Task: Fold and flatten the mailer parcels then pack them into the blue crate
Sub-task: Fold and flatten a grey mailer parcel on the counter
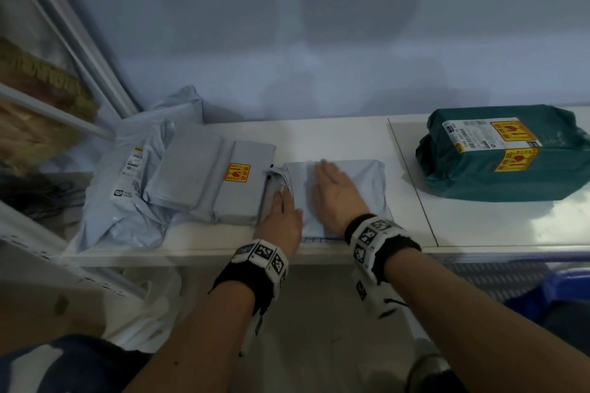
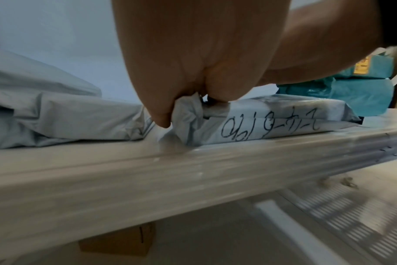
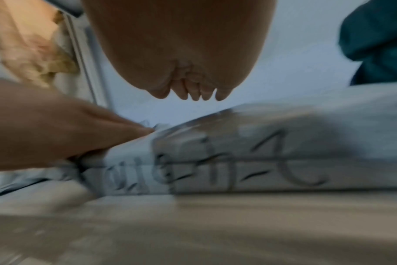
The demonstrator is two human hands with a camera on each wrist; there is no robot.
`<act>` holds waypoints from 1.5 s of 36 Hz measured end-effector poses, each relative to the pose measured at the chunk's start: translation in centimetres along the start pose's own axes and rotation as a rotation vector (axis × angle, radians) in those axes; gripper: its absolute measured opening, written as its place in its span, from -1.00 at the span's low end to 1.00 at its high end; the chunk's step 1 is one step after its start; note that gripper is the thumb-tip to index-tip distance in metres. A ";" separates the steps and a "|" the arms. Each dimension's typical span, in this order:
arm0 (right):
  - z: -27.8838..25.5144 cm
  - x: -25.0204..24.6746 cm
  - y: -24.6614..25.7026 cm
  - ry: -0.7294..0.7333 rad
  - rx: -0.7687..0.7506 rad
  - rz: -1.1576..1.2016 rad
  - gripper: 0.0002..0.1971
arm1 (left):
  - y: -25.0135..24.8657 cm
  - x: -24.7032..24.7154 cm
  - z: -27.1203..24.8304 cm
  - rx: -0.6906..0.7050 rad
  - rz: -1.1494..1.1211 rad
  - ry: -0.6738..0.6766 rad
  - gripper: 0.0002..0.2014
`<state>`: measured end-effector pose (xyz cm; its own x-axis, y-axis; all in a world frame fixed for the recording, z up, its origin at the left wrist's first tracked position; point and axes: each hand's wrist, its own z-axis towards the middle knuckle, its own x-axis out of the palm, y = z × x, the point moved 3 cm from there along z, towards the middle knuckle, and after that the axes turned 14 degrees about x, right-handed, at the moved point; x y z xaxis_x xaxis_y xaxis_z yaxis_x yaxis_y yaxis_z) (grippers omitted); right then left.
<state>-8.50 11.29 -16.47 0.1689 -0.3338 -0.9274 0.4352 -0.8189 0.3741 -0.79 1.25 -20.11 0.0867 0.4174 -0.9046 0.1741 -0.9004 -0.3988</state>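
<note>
A pale grey mailer parcel [image 1: 354,191] with black handwriting on its near side [image 2: 272,123] lies on the white shelf [image 1: 319,140], close to the front edge. My left hand [image 1: 281,201] is at its left end, where thumb and fingers pinch the crumpled end flap [image 2: 188,114]. My right hand [image 1: 332,185] rests flat on top of the parcel with straight fingers [image 3: 193,93]. In the blurred right wrist view the parcel [image 3: 261,161] lies just below the palm. Part of the blue crate [image 1: 568,287] shows low at the right, below the shelf.
A pile of grey mailer parcels [image 1: 207,179], one with an orange sticker, sits to the left, touching the parcel in hand. A bulky green parcel [image 1: 501,153] with labels lies on the shelf at the right. A metal rack post [image 1: 79,51] rises at far left.
</note>
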 end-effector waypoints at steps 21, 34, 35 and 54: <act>-0.4 1.0 -5.8 0.130 0.072 -0.255 -0.39 | 0.3 -0.3 -0.7 0.048 0.040 -0.141 -0.42; -1.5 -0.2 -5.7 0.187 0.057 -0.441 -0.17 | -10.2 0.8 4.9 0.417 0.055 -0.136 -0.52; -1.2 0.1 -5.5 0.174 0.038 -0.445 -0.16 | -9.8 1.0 5.2 0.406 0.020 -0.128 -0.53; 0.4 1.5 -5.4 0.061 0.086 -0.167 -0.43 | 0.8 -0.5 3.5 0.179 0.159 -0.143 -0.46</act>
<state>-10.92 15.06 -19.93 0.1547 -0.1631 -0.9744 0.3847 -0.8985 0.2115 -4.15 -0.14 -20.51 -0.0423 0.2592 -0.9649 -0.0075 -0.9658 -0.2592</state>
